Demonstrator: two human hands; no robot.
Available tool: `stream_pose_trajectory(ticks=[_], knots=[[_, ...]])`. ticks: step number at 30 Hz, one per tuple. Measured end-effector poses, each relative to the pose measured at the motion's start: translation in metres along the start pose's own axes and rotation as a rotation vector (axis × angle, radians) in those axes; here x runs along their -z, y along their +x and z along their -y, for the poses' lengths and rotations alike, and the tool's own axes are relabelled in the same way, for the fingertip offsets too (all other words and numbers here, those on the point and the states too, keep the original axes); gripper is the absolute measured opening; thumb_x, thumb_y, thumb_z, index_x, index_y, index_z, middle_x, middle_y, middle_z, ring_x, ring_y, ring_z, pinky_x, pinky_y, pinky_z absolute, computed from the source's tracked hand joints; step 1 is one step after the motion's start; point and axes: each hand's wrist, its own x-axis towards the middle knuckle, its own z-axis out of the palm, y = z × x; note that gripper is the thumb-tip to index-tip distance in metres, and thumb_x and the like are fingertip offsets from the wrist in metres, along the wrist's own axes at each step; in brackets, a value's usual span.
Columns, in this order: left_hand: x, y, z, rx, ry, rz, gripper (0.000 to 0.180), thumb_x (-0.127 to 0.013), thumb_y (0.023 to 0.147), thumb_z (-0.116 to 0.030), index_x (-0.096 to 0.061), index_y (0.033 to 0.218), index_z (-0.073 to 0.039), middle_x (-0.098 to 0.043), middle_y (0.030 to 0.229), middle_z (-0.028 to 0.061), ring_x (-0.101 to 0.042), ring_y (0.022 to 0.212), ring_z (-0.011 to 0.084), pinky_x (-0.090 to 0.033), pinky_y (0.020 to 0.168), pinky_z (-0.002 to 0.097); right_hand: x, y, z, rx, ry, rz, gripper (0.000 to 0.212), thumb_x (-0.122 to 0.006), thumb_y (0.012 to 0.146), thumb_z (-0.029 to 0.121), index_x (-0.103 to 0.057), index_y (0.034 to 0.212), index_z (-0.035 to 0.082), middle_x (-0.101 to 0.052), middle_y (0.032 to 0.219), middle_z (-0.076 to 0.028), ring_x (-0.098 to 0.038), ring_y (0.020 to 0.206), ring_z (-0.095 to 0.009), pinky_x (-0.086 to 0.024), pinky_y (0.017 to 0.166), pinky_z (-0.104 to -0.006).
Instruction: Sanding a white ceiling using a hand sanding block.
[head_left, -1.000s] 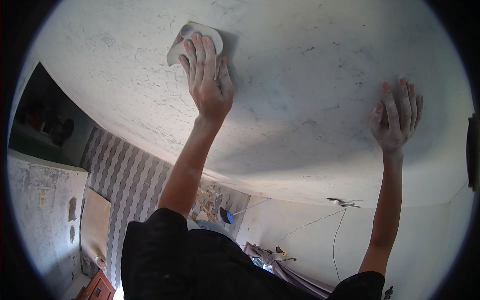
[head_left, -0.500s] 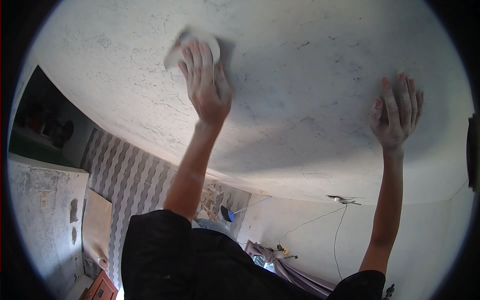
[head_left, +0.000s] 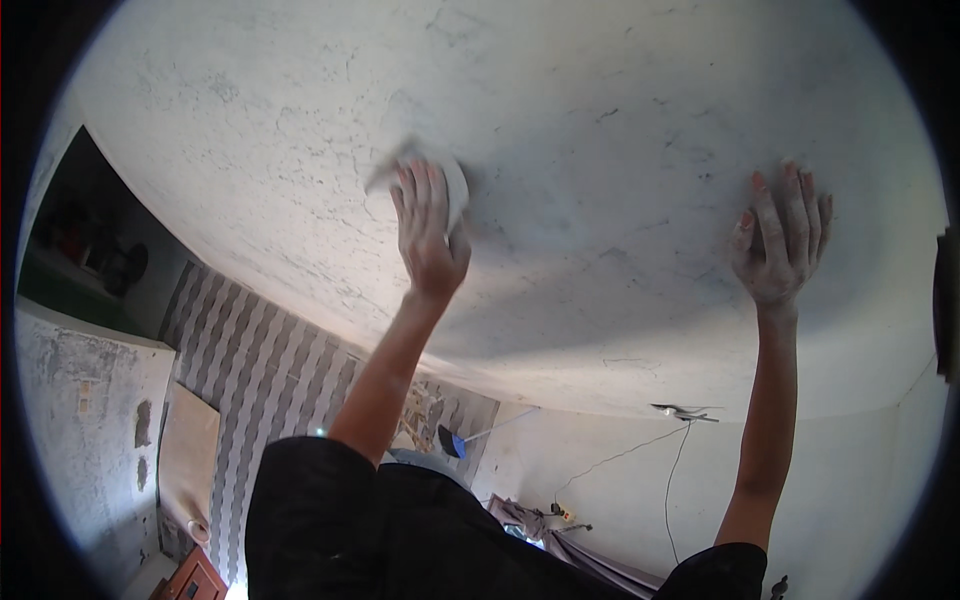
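A bent, pale sheet that looks like sandpaper [head_left: 457, 190] is pinned under the fingers of my left hand [head_left: 428, 230] against a white wall [head_left: 600, 190]. Its rounded right side shows past the fingers, and a blurred grey corner sticks out on the left. My left palm and thumb hide the rest. Farther right, my right hand [head_left: 780, 245] rests on the same wall with its fingers spread and nothing in it. Whitish dust coats both hands. Fine dark scratches and grey patches mark the wall around them.
Below left lies a grey wavy-patterned floor [head_left: 270, 350] with a blue-headed broom [head_left: 452, 441]. A tan board [head_left: 188, 460] stands by a patchy wall. A dark opening [head_left: 80, 240] is at far left. Thin cables [head_left: 672, 480] hang near a bunched curtain [head_left: 600, 568].
My left hand and the sandpaper have moved down and to the right along the wall. The right hand has shifted slightly left and down, still spread.
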Motion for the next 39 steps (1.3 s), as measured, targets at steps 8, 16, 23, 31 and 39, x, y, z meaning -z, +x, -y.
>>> stream_pose_trajectory(ticks=[8, 16, 23, 31, 39], knots=[[0.003, 0.101, -0.003, -0.091, 0.027, -0.213, 0.046, -0.053, 0.094, -0.009, -0.049, 0.138, 0.007, -0.044, 0.146, 0.0246, -0.032, 0.141, 0.0435, -0.020, 0.116, 0.0560, 0.003, 0.000, -0.007, 0.002, 0.000, -0.001, 0.028, -0.053, 0.098, 0.029, -0.066, 0.122, 0.023, -0.060, 0.135, -0.005, -0.050, 0.132, -0.023, -0.030, 0.117, -0.0442], [0.007, -0.001, 0.014, -0.100, 0.011, 0.042, 0.056, -0.054, 0.085, -0.004, -0.046, 0.139, 0.009, -0.041, 0.147, 0.0279, -0.029, 0.142, 0.0455, -0.018, 0.115, 0.0610, 0.002, 0.003, -0.001, 0.000, -0.017, 0.003, 0.028, -0.052, 0.099, 0.029, -0.066, 0.122, 0.022, -0.060, 0.135, -0.005, -0.051, 0.131, -0.024, -0.031, 0.116, -0.0455], [0.007, 0.076, -0.019, -0.053, 0.026, -0.103, 0.049, -0.049, 0.094, -0.003, -0.041, 0.141, 0.011, -0.037, 0.148, 0.0308, -0.027, 0.142, 0.0461, -0.020, 0.115, 0.0578, 0.004, -0.004, -0.001, -0.003, -0.021, 0.022, 0.027, -0.052, 0.098, 0.028, -0.066, 0.121, 0.022, -0.060, 0.135, -0.004, -0.052, 0.130, -0.025, -0.032, 0.115, -0.0461], [0.003, 0.039, 0.003, -0.153, 0.010, 0.002, 0.052, -0.049, 0.091, -0.002, -0.043, 0.141, 0.009, -0.039, 0.148, 0.0282, -0.027, 0.142, 0.0451, -0.020, 0.115, 0.0588, 0.002, -0.003, -0.004, -0.017, -0.026, 0.028, 0.027, -0.053, 0.097, 0.027, -0.066, 0.121, 0.024, -0.061, 0.133, -0.003, -0.052, 0.130, -0.022, -0.033, 0.115, -0.0453], [-0.001, 0.030, -0.016, -0.064, -0.027, -0.011, 0.052, -0.051, 0.089, -0.004, -0.045, 0.139, 0.010, -0.039, 0.147, 0.0299, -0.026, 0.142, 0.0475, -0.018, 0.115, 0.0601, 0.004, -0.002, -0.003, -0.030, 0.002, 0.021, 0.027, -0.054, 0.096, 0.026, -0.067, 0.119, 0.025, -0.061, 0.133, -0.001, -0.052, 0.130, -0.020, -0.033, 0.115, -0.0437]])
